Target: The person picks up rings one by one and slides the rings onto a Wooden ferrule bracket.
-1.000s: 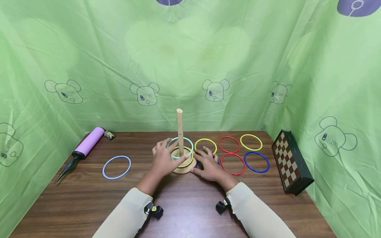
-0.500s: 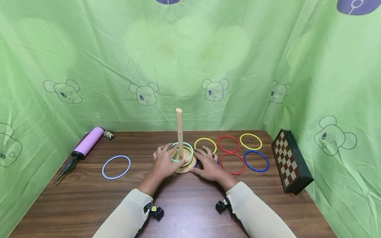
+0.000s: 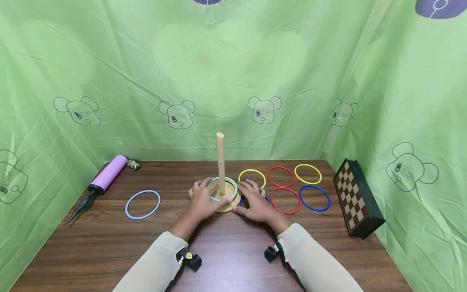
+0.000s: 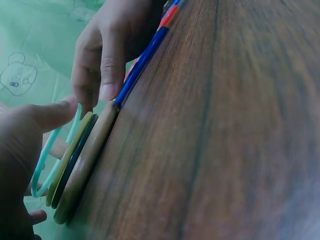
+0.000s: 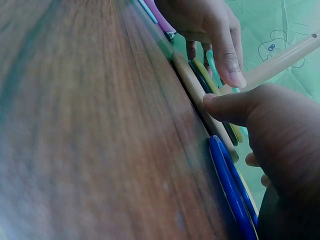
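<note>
A wooden peg (image 3: 221, 162) stands upright on a round wooden base (image 3: 223, 210) at mid-table. My left hand (image 3: 202, 200) holds a turquoise ring (image 3: 236, 190) between thumb and fingers, looped around the peg low down. In the left wrist view the ring tilts just above a yellow ring (image 4: 65, 165) and a dark ring (image 4: 76, 160), which lie stacked on the base. My right hand (image 3: 257, 205) grips the base's right edge, thumb at the near rim. That hand partly hides a blue ring (image 5: 227, 185) lying beside the base.
Yellow (image 3: 308, 174), red (image 3: 285, 187) and blue (image 3: 314, 210) rings lie flat to the right. A light blue ring (image 3: 126, 211) is at left, near a purple hand pump (image 3: 109, 174). A checkerboard box (image 3: 359, 198) stands at the right edge; green cloth (image 3: 226, 81) surrounds the table.
My left hand has lowered the turquoise ring down around the peg, close to the rings on the base. My right hand has stayed at the base.
</note>
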Available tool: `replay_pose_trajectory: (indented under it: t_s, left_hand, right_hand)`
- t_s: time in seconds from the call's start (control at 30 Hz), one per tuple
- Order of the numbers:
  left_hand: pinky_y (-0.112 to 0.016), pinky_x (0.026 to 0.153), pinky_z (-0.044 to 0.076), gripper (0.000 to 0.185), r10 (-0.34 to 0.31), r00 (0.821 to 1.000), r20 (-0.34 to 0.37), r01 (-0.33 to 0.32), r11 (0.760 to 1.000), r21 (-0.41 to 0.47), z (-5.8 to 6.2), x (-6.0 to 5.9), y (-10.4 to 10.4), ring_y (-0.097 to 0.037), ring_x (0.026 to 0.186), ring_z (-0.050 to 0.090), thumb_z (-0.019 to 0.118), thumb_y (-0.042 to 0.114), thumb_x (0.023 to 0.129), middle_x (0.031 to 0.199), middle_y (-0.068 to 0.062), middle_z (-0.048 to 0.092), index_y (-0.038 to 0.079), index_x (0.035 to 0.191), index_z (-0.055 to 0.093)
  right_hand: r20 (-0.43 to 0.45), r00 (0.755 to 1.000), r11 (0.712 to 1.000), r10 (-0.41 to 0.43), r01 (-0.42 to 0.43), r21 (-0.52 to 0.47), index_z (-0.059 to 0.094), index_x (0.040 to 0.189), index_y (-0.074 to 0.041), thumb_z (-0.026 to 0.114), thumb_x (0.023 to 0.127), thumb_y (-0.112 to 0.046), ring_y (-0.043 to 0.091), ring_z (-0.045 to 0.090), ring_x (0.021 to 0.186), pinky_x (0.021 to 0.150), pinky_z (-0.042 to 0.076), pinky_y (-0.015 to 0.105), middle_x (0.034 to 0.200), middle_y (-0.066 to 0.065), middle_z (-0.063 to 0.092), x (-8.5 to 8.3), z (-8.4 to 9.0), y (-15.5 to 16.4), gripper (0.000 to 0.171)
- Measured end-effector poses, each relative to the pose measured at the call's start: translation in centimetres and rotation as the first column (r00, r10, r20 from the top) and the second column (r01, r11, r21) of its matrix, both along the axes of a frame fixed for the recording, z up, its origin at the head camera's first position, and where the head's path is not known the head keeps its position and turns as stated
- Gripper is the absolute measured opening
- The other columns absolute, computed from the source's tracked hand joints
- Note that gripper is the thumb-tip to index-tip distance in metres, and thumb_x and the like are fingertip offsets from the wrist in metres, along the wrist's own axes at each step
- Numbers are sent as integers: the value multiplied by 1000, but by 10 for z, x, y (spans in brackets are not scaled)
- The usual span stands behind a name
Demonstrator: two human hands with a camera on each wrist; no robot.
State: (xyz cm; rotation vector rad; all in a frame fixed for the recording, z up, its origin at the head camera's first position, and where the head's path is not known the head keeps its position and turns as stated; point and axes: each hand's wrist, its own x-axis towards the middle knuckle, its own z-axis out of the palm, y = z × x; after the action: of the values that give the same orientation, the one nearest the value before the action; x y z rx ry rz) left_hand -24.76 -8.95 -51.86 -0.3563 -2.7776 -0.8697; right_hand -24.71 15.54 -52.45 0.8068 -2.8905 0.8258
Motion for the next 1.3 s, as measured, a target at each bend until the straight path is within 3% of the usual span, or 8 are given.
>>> replay_pose_trajectory:
  t_s: [0.5,1.3]
  left_hand:
    - [-62,107,38,95,4,1000,4,-4,999,-40,-1,1,-1,-45,141,48,86,70,81,165,-17,54,24,160,59]
    - [-66,109,35,96,9,998,56,-6,998,-57,-1,1,-1,-46,147,43,86,71,81,169,-15,49,31,163,54]
  right_hand:
    - [31,999,1000,13,-14,20,38,171,-14,80,98,-48,44,18,168,119,23,76,176,12,38,1,4,1,91]
    - [38,999,999,10,-12,51,36,172,-15,80,99,-48,50,15,168,119,21,76,178,15,35,3,6,0,92]
